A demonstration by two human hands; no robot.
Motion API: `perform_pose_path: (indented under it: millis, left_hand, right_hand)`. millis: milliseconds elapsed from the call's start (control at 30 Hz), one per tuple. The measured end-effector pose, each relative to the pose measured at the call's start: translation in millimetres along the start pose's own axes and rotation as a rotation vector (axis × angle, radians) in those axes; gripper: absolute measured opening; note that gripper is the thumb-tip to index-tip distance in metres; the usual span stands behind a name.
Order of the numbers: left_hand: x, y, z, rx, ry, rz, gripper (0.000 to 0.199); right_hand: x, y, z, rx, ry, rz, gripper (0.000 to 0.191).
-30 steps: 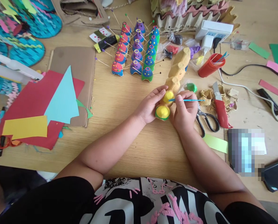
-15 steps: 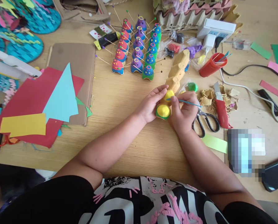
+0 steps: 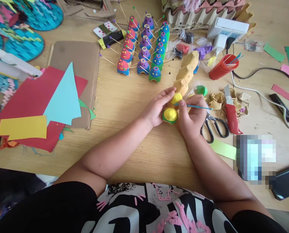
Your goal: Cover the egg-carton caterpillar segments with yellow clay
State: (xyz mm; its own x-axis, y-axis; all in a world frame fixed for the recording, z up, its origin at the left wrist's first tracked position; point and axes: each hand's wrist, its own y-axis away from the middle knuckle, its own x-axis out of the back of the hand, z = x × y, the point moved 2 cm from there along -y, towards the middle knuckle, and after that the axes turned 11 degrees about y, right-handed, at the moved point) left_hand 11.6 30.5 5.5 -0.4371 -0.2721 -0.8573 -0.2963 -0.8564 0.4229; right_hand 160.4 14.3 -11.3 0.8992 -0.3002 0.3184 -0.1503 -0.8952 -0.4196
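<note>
A strip of brown egg-carton cones (image 3: 186, 72) lies on the wooden table (image 3: 125, 106), running away from me. Its two nearest cones are covered in yellow clay (image 3: 170, 114), the nearest with a green rim. My left hand (image 3: 157, 109) grips the strip from the left, thumb against the second yellow cone. My right hand (image 3: 192, 116) pinches a thin blue stick (image 3: 195, 106) whose tip touches the yellow clay between the two cones.
Rows of red, purple and blue-green decorated cones (image 3: 144, 51) with sticks stand behind. Black scissors (image 3: 213, 127), a red utility knife (image 3: 230, 113) and carton scraps lie right of my hands. A red cup (image 3: 222, 68), power strip (image 3: 228, 29) and cables sit far right. Coloured paper (image 3: 45, 106) lies left.
My right hand has shifted slightly left and closer to the cones, and the blue stick's tip has moved along the yellow clay. My left hand keeps its grip.
</note>
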Motion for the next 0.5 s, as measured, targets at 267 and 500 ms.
perform_pose_path:
  millis: [267,500]
  left_hand:
    - [0.5,0.6,-0.4,0.015,-0.015,0.019,0.026]
    - [2.3,-0.2,0.4,-0.011,-0.074,0.001,0.029]
  right_hand:
    - [-1.0,1.7,-4.7,-0.069,-0.138,0.001,0.043]
    - [-7.0,-3.0,-4.3,-0.158,-0.242,0.271,0.035]
